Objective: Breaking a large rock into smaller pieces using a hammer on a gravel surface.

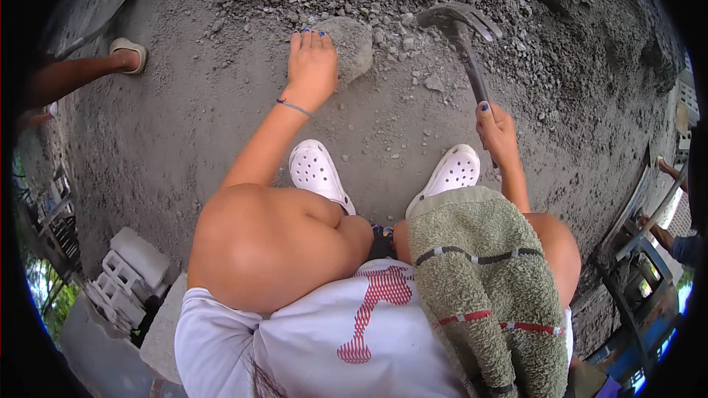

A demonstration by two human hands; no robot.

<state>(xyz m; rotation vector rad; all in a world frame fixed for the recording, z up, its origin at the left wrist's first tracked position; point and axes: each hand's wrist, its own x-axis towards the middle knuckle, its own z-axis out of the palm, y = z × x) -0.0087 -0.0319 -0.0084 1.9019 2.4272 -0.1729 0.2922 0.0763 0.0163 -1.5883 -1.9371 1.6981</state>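
My left hand (311, 66) grips the left side of a large grey rock (354, 50), its fingers pressed together along the rock's edge. The thumb is hidden. A claw hammer (466, 55) is in my right hand (497, 135), fingers wrapped round the lower part of the handle. Its head is raised toward the gravel, to the right of the rock and apart from it, with the claw pointing right. Small broken stones (408, 43) lie between the rock and the hammer.
My white clogs (316, 167) stand on dusty ground below the rock. A green towel (483, 273) drapes over my right thigh. Gravel (582, 37) heaps at the far side. Another person's foot (130, 56) is at left, near a shovel (99, 26). Concrete blocks (122, 287) sit lower left.
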